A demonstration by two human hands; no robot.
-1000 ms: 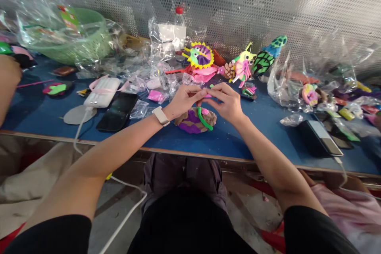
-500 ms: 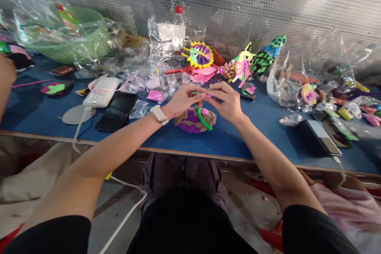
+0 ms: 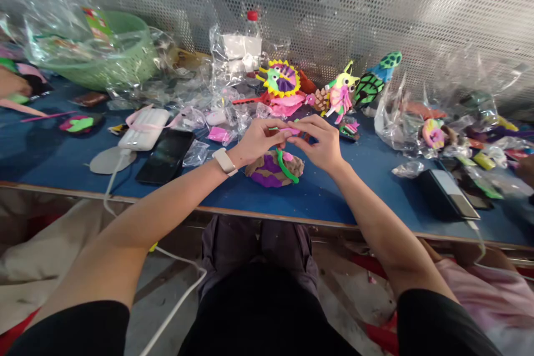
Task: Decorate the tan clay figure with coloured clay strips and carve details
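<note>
My left hand [image 3: 262, 139] and my right hand [image 3: 320, 142] meet over the table, fingertips pinching a small pink piece of modelling clay [image 3: 292, 129] between them. A bit of green clay shows by the fingers; whether it joins the pink piece is hidden. Just below sits a rounded brown-and-purple clay model [image 3: 267, 169], with a curved green clay strip [image 3: 286, 167] and a pink dab [image 3: 288, 157] on it. The strip's upper end runs up behind my fingers.
Finished clay figures [image 3: 280, 78] stand behind my hands, among clear wrappers. A black phone [image 3: 166, 156], a white power bank [image 3: 146, 129] and a green basket [image 3: 125, 61] lie to the left. A dark device [image 3: 448, 194] is at right. Another person's hand [image 3: 12, 83] is at far left.
More of the pink clay shows between my fingertips, which have shifted slightly. At the left, the other person's hand has moved; a dark shape has appeared at the right edge.
</note>
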